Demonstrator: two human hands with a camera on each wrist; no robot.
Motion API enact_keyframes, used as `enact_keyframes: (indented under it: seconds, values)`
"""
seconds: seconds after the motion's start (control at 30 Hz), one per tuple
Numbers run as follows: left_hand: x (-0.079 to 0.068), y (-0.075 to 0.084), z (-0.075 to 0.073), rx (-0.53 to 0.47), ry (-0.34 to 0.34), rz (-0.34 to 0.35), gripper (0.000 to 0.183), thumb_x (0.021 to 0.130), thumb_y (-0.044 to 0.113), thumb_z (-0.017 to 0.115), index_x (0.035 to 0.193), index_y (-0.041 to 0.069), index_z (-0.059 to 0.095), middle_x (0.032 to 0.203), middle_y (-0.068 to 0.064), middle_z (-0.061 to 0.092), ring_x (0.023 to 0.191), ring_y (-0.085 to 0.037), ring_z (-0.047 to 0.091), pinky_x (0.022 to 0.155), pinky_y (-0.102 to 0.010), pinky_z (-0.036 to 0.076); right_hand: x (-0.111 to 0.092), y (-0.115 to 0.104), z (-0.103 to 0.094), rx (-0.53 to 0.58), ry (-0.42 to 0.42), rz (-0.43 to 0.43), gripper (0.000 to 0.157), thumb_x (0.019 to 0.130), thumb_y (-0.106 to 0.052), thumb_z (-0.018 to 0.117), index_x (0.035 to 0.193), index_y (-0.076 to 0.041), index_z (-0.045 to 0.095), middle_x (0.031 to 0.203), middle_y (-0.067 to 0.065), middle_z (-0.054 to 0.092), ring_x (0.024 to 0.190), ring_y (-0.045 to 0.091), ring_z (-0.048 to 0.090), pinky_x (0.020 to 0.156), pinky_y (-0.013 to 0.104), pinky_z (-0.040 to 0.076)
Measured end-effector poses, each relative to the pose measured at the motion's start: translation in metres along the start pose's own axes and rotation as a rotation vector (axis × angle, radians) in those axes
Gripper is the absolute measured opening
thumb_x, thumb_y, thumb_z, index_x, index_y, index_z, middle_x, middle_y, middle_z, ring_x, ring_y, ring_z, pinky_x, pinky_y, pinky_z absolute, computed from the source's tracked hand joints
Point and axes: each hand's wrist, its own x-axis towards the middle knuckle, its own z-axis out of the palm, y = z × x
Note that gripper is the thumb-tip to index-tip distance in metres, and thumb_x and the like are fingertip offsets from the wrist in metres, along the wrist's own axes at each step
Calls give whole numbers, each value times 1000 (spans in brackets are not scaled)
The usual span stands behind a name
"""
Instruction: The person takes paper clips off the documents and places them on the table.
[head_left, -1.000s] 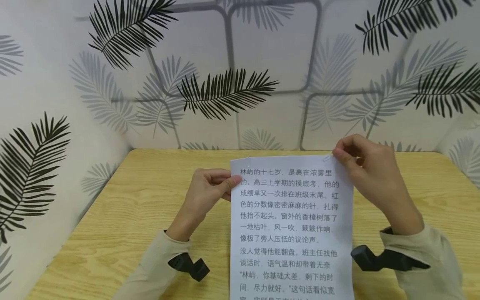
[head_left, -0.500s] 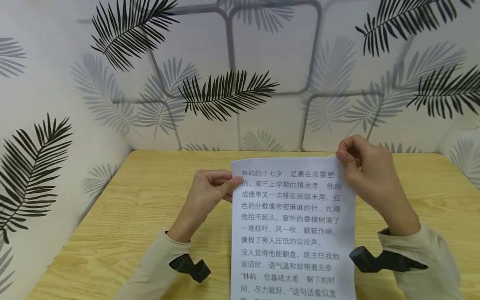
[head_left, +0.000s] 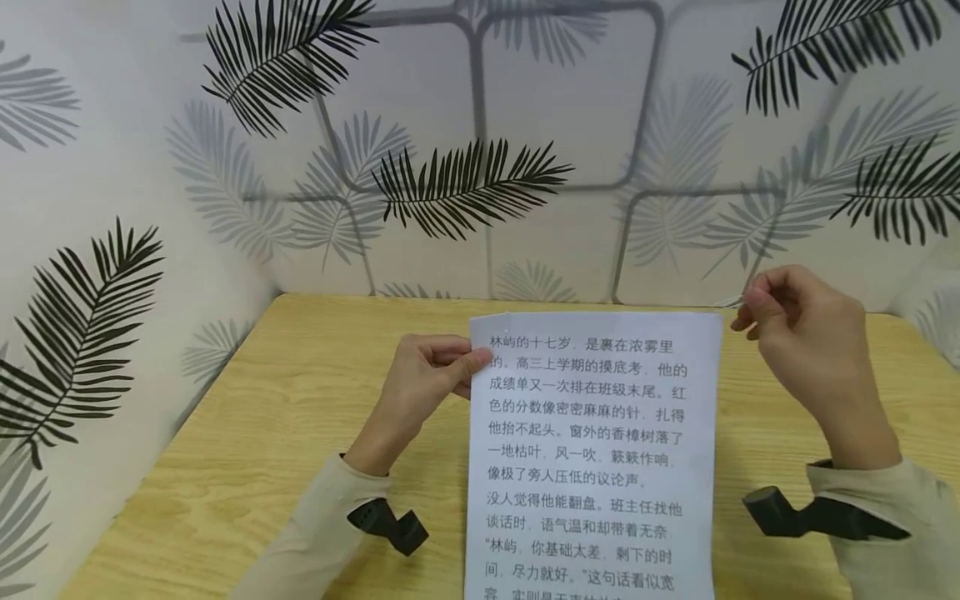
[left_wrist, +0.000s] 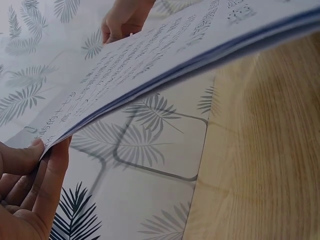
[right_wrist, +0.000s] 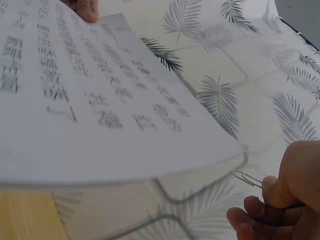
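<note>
A stack of printed paper sheets is held up above the table, its top edge toward the wall. My left hand pinches the stack's left edge near the top corner, thumb in front and fingers behind. A paper clip sits on the top edge close to that hand in the left wrist view. To the right of the stack, apart from it, my right hand pinches another white paper clip between thumb and forefinger. The clip's looped end points toward the sheets' top right corner.
The wood-grain table extends under both arms to the back wall, which carries a leaf pattern. Black wrist cameras are strapped over both light sleeves.
My right hand has moved right, drawing the paper clip off the stack's top right corner. The left hand keeps its hold on the sheets. The head view has shifted slightly.
</note>
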Motion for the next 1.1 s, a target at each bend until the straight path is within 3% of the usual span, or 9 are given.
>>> enact_keyframes:
  seconds: [0.17, 0.27, 0.47, 0.63, 1.1]
  values:
    - [2, 0, 1, 5, 2, 0, 17, 89, 2, 68, 99, -12, 70, 83, -19, 72, 62, -18, 69, 59, -32, 60, -11, 27, -13, -128, -70, 62, 9, 98, -1, 49, 96, 5, 55, 81, 20, 65, 60, -17, 45, 50, 7, 43]
    - [2, 0, 1, 9, 3, -3, 17, 89, 2, 68, 99, -11, 70, 84, -19, 72, 61, -18, 69, 59, -32, 60, -18, 43, -18, -196, -123, 96, 11, 99, -3, 47, 97, 5, 54, 82, 21, 65, 61, -17, 43, 47, 11, 43]
    - [2, 1, 1, 14, 5, -8, 17, 89, 3, 68, 99, -10, 71, 83, -19, 72, 61, -18, 69, 59, -31, 59, -30, 70, -24, -280, -167, 140, 13, 100, -5, 47, 95, 5, 54, 77, 16, 65, 60, 2, 53, 45, 18, 44]
    - [0, 1, 1, 7, 7, -12, 16, 89, 3, 69, 99, -10, 71, 83, -18, 72, 61, -18, 69, 59, -31, 60, -36, 87, -24, -307, -228, 173, 17, 101, -8, 47, 95, 6, 54, 75, 14, 64, 61, 19, 59, 43, 24, 44]
    - [-1, 0, 0, -46, 35, 35, 19, 87, 5, 72, 98, -10, 71, 84, -18, 72, 62, -18, 69, 60, -33, 60, -46, 133, -21, -314, -439, 174, 17, 92, 1, 46, 96, 15, 55, 76, 16, 64, 64, 25, 60, 47, 26, 45]
